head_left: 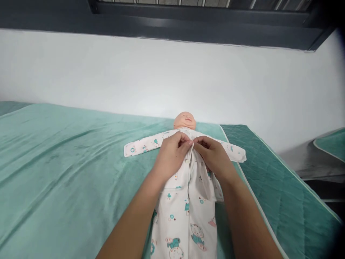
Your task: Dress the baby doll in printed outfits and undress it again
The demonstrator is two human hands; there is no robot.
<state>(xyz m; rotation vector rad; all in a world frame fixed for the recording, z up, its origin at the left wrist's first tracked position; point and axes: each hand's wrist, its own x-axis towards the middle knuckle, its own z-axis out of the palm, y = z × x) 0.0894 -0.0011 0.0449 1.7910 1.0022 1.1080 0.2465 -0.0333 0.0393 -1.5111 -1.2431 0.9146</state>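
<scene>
A baby doll (184,121) lies on its back, its head toward the wall. It wears a white printed baby shirt (142,144) with both sleeves spread out sideways, and white printed pants (175,216) below. My left hand (174,153) pinches the shirt's front edge near the chest. Close beside it, my right hand (211,153) pinches the other front edge, fingertips nearly meeting the left ones. A pale button (188,161) shows just below my fingers. The right front panel hangs loose and folded beneath my right hand. Whatever sits between the fingertips is hidden.
A light green sheet (67,172) with wrinkles covers the bed. To the right lies a darker green quilted mattress (277,187) with a pale edge. A white wall (134,75) stands behind, and a dark metal frame (188,25) crosses above.
</scene>
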